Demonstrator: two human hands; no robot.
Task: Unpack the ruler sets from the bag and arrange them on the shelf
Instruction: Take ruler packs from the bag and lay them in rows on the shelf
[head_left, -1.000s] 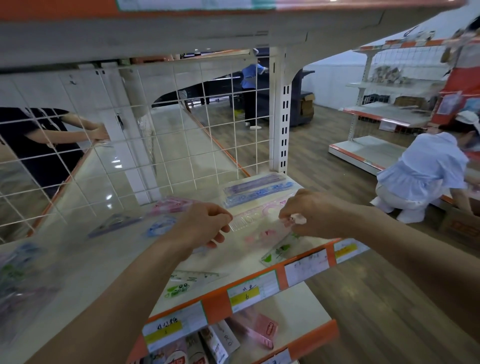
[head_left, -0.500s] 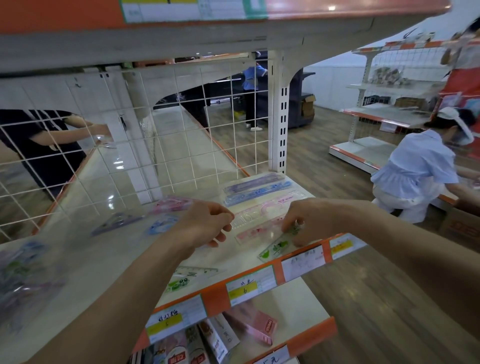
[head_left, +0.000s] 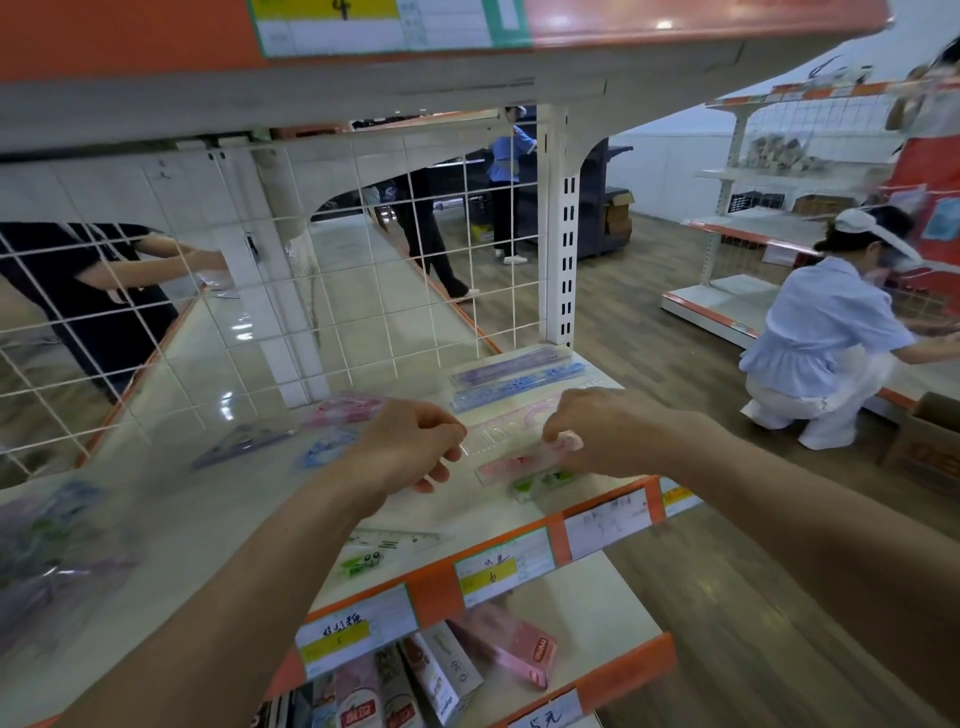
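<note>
— Where is the pink set (head_left: 511, 452) found, and how is it held?

— It is found low over the shelf (head_left: 208, 519), near the front edge toward the right end. Its long axis is laid roughly along that edge, from one grip to the other. Its right end is pinched by the curled fingers of the right grip (head_left: 608, 431). Its left end appears to be pinched by the thumb and forefinger of the left grip (head_left: 410, 447), with the other fingers curled under.

— Which way is the free space judged to lie?

— Toward the front edge a green set (head_left: 540, 483) is seen just beside it. Toward the back right corner, blue and purple sets (head_left: 514, 376) are laid parallel. The gap between them is judged to be the landing place, and neither grip is nearer to it.

— What can be read?

— A "6" (head_left: 491, 574) and a "5" (head_left: 337, 640) are read on yellow tags on the front edge, and a "4" (head_left: 343, 8) on the shelf above. The handwriting on the tags cannot be made out.
</note>
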